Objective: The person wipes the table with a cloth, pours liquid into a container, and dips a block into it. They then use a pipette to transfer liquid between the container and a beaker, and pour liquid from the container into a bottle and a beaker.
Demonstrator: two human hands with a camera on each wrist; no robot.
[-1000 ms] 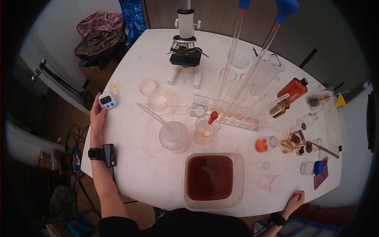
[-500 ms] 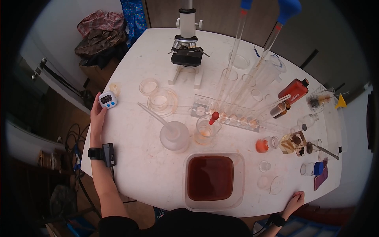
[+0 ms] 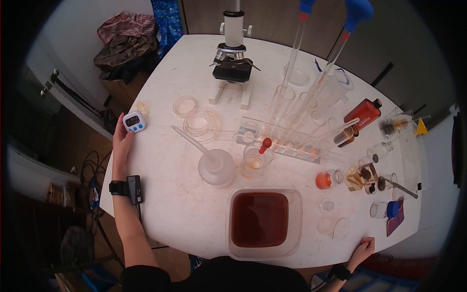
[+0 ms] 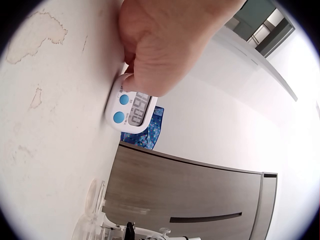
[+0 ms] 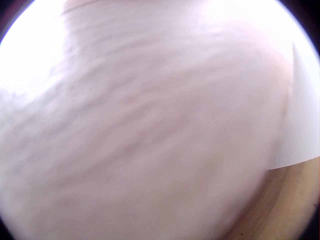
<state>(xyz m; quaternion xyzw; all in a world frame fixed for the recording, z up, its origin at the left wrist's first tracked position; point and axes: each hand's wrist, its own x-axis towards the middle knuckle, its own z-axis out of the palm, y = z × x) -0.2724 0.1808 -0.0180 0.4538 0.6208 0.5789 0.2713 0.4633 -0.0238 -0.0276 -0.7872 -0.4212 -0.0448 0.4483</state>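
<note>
At the table's left edge my left hand [image 3: 122,141] holds a small white digital timer [image 3: 134,121]. In the left wrist view the thumb lies on the front of the timer [image 4: 131,111], at the end of its row of blue buttons, with the lit grey display facing out. My right hand [image 3: 362,249] rests at the table's front right edge, fingers loosely curled, with nothing seen in it. Skin fills most of the right wrist view. Nearest to that hand are shallow clear dishes [image 3: 340,228] and a blue-capped jar [image 3: 392,209].
A clear tub [image 3: 297,214] of dark red-brown liquid stands at the front. Behind it are a wash bottle [image 3: 216,169], a beaker with a red-bulbed dropper [image 3: 265,144], and a tube rack [image 3: 248,127] with tall blue-bulbed pipettes. A microscope [image 3: 232,71] stands at the back.
The head view has drifted slightly, so the things on the table sit a little further right and lower. Both hands stay in place, the left still holding the timer.
</note>
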